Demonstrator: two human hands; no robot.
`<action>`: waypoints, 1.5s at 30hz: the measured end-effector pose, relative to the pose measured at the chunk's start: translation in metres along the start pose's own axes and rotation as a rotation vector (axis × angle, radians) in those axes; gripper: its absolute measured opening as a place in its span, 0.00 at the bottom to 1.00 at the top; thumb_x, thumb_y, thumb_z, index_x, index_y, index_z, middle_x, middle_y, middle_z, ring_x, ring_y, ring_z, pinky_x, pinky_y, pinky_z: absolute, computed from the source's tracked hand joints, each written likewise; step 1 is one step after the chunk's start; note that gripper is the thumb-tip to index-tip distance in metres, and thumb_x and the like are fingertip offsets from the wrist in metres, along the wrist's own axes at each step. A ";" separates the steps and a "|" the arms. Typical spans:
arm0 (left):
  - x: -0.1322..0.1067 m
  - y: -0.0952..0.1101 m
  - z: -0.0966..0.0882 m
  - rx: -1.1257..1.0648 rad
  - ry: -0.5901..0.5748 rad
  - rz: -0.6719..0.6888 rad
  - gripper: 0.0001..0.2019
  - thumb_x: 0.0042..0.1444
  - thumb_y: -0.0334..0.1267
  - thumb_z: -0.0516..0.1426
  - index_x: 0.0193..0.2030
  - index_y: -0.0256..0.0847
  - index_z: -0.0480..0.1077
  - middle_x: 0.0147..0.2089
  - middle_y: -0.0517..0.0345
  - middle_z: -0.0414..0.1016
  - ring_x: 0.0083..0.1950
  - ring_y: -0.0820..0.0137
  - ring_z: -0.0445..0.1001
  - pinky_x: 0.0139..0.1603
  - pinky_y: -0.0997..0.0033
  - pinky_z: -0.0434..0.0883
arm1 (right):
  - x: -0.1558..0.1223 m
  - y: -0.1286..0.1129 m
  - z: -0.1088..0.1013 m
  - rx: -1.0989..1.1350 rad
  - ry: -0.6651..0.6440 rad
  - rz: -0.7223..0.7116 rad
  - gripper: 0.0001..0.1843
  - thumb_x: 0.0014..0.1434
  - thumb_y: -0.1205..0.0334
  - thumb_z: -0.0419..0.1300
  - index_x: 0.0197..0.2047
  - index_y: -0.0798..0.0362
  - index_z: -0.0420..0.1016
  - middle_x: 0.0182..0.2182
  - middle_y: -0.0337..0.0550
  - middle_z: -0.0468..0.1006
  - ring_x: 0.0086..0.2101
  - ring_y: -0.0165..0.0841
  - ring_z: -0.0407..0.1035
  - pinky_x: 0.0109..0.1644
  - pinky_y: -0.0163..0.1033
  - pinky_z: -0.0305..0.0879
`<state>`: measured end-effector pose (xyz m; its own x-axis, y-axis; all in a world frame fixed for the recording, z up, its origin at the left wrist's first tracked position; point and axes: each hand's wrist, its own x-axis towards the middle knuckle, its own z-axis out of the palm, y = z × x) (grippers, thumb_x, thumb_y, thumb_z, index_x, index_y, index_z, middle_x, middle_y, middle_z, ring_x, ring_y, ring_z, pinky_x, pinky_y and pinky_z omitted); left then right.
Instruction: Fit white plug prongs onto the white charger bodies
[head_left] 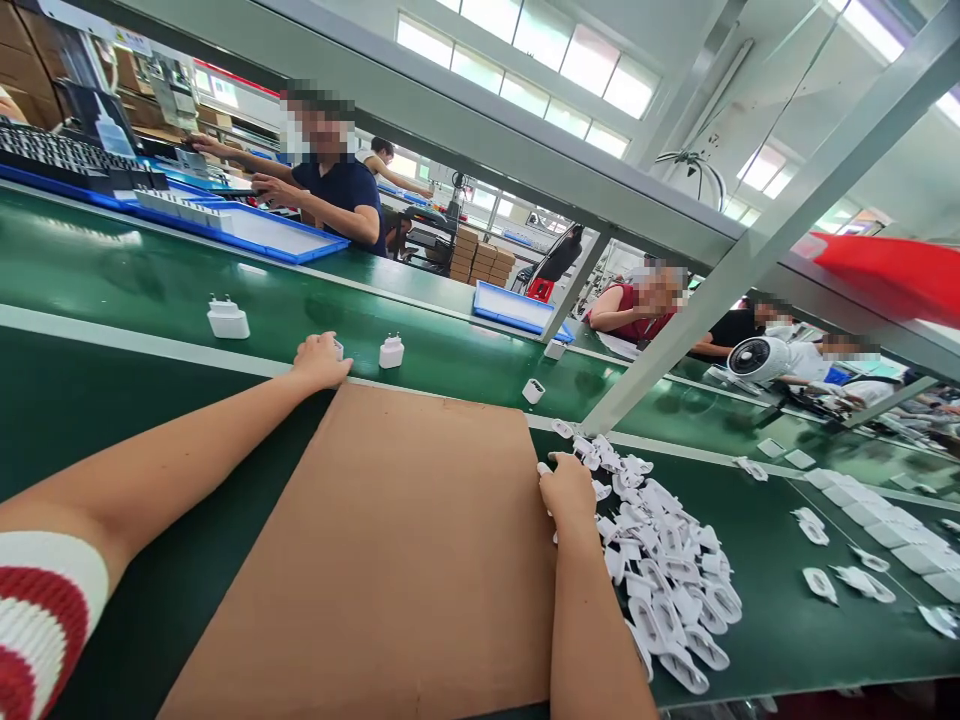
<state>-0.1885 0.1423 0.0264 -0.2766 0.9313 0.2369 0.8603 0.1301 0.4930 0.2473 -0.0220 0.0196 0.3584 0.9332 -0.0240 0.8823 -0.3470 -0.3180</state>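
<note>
My left hand reaches to the far edge of a brown cardboard sheet and is closed round a white charger plug, of which only a corner shows. Another white charger stands just right of it on the green conveyor belt. A third white charger sits further left on the belt. My right hand rests at the cardboard's right edge, fingers curled on a small white plastic piece at the edge of a heap of white plastic pieces.
Blue trays lie across the belt where a person in a dark shirt works. Another blue tray lies beyond the belt, beside a slanting grey frame post. More people sit at the right, near a white fan. Loose white parts lie scattered right.
</note>
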 end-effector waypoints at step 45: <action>-0.157 0.132 0.060 -0.556 -0.636 0.642 0.32 0.55 0.57 0.61 0.61 0.41 0.66 0.61 0.43 0.72 0.63 0.49 0.71 0.64 0.48 0.72 | 0.074 -0.036 -0.013 0.290 0.255 -0.059 0.10 0.54 0.64 0.61 0.40 0.57 0.75 0.49 0.54 0.79 0.50 0.42 0.73 0.57 0.43 0.66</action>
<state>-0.0057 0.0335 0.0036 0.5738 0.7975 0.1866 0.4037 -0.4736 0.7828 0.2458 0.0586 0.0421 0.4064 0.8850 0.2273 0.7938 -0.2187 -0.5675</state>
